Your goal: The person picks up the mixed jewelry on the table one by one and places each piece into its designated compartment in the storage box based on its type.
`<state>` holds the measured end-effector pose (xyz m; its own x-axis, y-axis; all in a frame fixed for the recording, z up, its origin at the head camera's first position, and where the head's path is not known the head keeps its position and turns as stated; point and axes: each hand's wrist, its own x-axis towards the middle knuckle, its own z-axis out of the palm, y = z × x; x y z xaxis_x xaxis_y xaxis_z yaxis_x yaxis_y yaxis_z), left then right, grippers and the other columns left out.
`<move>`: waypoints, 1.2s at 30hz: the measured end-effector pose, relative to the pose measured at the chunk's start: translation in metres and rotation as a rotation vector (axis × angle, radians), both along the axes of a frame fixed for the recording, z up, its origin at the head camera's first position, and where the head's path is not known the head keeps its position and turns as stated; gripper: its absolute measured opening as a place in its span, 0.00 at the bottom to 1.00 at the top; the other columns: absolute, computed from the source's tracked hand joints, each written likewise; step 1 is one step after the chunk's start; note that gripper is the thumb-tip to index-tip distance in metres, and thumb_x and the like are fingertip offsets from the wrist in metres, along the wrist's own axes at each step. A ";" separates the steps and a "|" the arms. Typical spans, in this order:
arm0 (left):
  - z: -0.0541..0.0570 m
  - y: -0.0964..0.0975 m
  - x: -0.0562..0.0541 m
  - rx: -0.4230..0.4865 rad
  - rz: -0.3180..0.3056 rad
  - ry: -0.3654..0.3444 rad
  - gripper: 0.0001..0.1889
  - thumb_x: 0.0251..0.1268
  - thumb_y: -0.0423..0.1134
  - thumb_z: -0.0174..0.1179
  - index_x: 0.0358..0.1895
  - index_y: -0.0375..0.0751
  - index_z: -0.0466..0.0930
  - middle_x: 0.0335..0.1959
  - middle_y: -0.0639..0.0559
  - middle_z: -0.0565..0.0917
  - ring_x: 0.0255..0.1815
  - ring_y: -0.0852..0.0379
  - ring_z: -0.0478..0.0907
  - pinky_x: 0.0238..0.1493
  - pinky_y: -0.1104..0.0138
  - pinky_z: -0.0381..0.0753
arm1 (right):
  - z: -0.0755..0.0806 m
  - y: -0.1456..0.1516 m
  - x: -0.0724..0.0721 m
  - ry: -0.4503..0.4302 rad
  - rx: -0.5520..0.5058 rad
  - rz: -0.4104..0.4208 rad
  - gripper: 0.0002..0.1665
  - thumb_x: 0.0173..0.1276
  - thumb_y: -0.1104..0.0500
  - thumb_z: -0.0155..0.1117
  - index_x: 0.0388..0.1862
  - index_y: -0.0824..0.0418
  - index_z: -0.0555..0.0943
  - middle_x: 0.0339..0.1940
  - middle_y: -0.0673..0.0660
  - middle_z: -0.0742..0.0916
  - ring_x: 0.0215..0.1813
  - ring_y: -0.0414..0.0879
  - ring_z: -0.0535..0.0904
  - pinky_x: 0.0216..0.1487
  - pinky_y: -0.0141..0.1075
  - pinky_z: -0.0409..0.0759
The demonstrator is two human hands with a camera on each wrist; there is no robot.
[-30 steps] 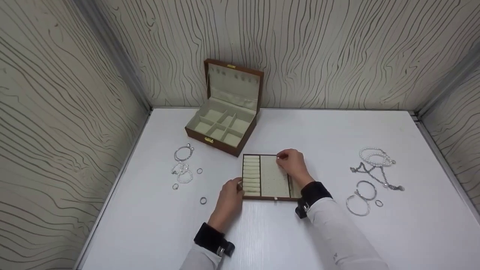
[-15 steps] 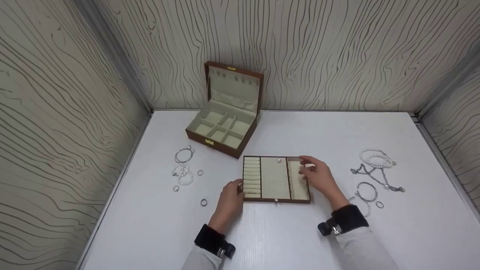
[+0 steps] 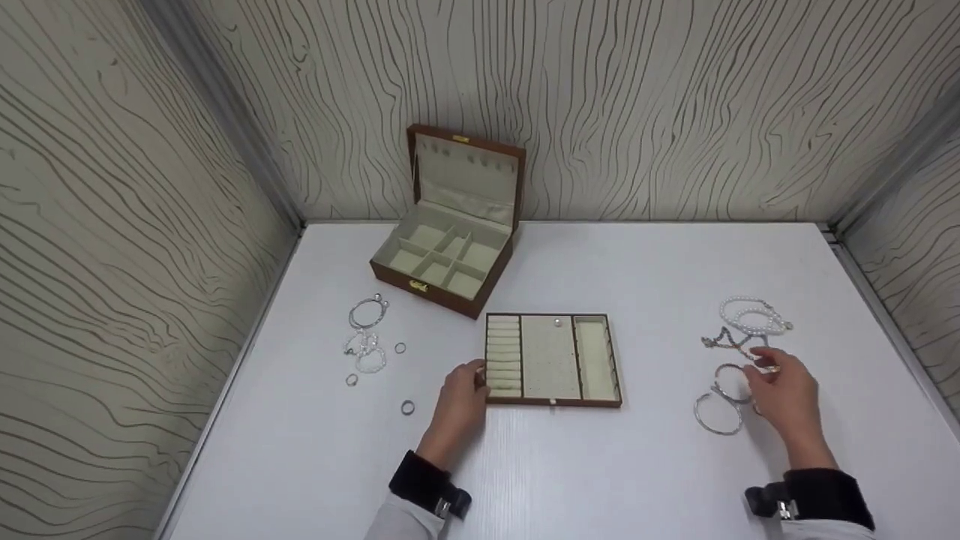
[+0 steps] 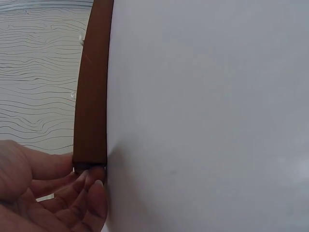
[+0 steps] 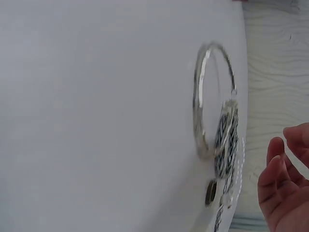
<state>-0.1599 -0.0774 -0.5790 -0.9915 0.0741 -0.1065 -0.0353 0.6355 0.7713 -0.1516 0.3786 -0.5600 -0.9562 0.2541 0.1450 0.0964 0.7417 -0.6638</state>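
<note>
A jewelry tray [image 3: 525, 402] with brown walls lies mid-table, with ring rolls, a dotted middle panel and a slot at right. One small pearl stud [image 3: 557, 322] sits near the top of that panel. My left hand [image 3: 459, 401] holds the tray's near left edge; in the left wrist view, thumb and curled fingers close on the brown tray wall [image 4: 91, 106]. My right hand [image 3: 787, 390] hovers over the jewelry at right, nothing between its parted fingers [image 5: 275, 171]. Two silver bangles [image 3: 718, 433] and a chain bracelet [image 3: 724, 339] lie beside it. A ring [image 5: 210, 192] shows there too.
Behind the tray stands a brown jewelry box [image 3: 427, 296], lid raised, with divided compartments. Pearl bracelets [image 3: 742, 300] lie at the right. On the left are a bangle [image 3: 367, 313], a clear beaded bracelet [image 3: 371, 370] and several rings, one ring [image 3: 407, 407] nearest the front.
My right hand has left the middle panel, where the pearl stud now shows, and moved right past the tray's slot to the jewelry. The left hand stays on the tray.
</note>
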 end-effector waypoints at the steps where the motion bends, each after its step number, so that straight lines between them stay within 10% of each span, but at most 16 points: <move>1: 0.000 0.000 0.000 -0.002 -0.002 0.002 0.22 0.65 0.27 0.59 0.62 0.29 0.73 0.41 0.48 0.80 0.44 0.53 0.79 0.47 0.60 0.80 | -0.001 0.007 0.002 -0.013 -0.002 -0.021 0.18 0.69 0.67 0.58 0.57 0.73 0.76 0.46 0.69 0.80 0.37 0.43 0.76 0.29 0.24 0.73; 5: 0.000 0.000 0.001 -0.006 0.000 0.012 0.22 0.65 0.27 0.59 0.62 0.29 0.73 0.41 0.47 0.80 0.45 0.52 0.79 0.47 0.59 0.79 | -0.008 0.028 0.006 -0.068 0.019 -0.063 0.18 0.71 0.68 0.55 0.57 0.74 0.77 0.46 0.68 0.78 0.31 0.29 0.73 0.27 0.24 0.72; 12: -0.001 0.001 0.002 -0.013 0.012 0.005 0.22 0.64 0.27 0.60 0.62 0.30 0.74 0.44 0.46 0.81 0.47 0.51 0.79 0.48 0.58 0.79 | -0.018 0.043 0.004 -0.134 0.061 -0.073 0.17 0.70 0.68 0.56 0.54 0.77 0.77 0.40 0.72 0.81 0.39 0.61 0.79 0.31 0.35 0.71; 36: -0.001 -0.001 0.000 0.011 0.017 -0.021 0.22 0.65 0.27 0.59 0.63 0.30 0.73 0.43 0.47 0.80 0.46 0.54 0.79 0.48 0.60 0.79 | -0.012 0.043 -0.006 -0.237 0.063 -0.016 0.17 0.69 0.65 0.55 0.48 0.80 0.76 0.43 0.77 0.80 0.44 0.67 0.76 0.38 0.47 0.75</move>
